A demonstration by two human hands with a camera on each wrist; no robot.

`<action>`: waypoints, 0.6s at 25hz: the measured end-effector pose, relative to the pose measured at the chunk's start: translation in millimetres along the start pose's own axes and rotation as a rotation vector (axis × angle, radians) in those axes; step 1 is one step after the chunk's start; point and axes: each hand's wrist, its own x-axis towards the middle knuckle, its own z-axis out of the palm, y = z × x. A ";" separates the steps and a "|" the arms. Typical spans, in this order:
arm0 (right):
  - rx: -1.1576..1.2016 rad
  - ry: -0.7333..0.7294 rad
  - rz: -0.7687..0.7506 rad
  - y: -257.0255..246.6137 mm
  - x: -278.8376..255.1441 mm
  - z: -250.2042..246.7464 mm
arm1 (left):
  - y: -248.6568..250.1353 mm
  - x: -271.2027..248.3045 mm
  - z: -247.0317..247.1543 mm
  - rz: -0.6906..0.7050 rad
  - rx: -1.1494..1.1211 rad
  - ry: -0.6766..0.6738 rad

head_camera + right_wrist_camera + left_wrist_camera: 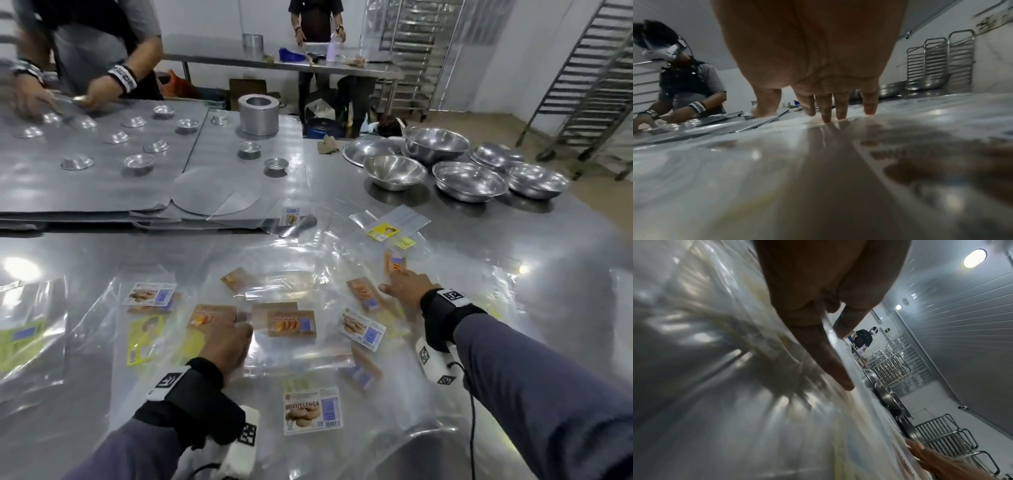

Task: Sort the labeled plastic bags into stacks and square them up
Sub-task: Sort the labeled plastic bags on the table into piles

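Clear plastic bags with printed labels lie scattered and overlapping on the steel table (pixel 513 240). Among them are a brown "Biskut Wangi" label (pixel 291 323), white "Biskut Lenga" labels (pixel 313 409) (pixel 363 330), an orange label (pixel 395 262) and yellow ones (pixel 383 231) (pixel 142 339). My left hand (pixel 226 342) sits on the pile beside the brown labels. In the left wrist view a clear bag's edge (pixel 830 331) runs between two of its fingers (pixel 828 363). My right hand (pixel 404 284) reaches forward, and its spread straight fingers (pixel 826 112) touch the plastic by the orange label.
Several steel bowls (pixel 469 180) stand at the back right. Metal sheets (pixel 102 185) with small tins and a round tin (pixel 258 114) fill the back left, where another person's hands (pixel 85 92) work. A second person (pixel 317 20) stands at the far table, near the tray racks (pixel 589 78).
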 end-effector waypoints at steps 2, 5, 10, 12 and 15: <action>-0.104 0.076 0.001 -2.7 -1.9 6.7 | -1.5 6.5 3.4 -0.005 0.014 0.003; 0.058 0.107 -0.075 0.5 -8.9 14.7 | -3.9 13.7 4.1 -0.024 0.034 -0.009; -0.047 0.078 -0.155 8.8 -23.0 11.5 | 0.4 7.1 8.5 -0.015 0.042 -0.038; 0.078 0.146 -0.152 11.7 -31.6 6.1 | 3.5 -1.1 11.5 0.005 0.048 -0.045; 0.249 0.185 -0.204 4.5 -47.8 13.5 | -1.6 -5.3 9.5 0.018 0.067 -0.058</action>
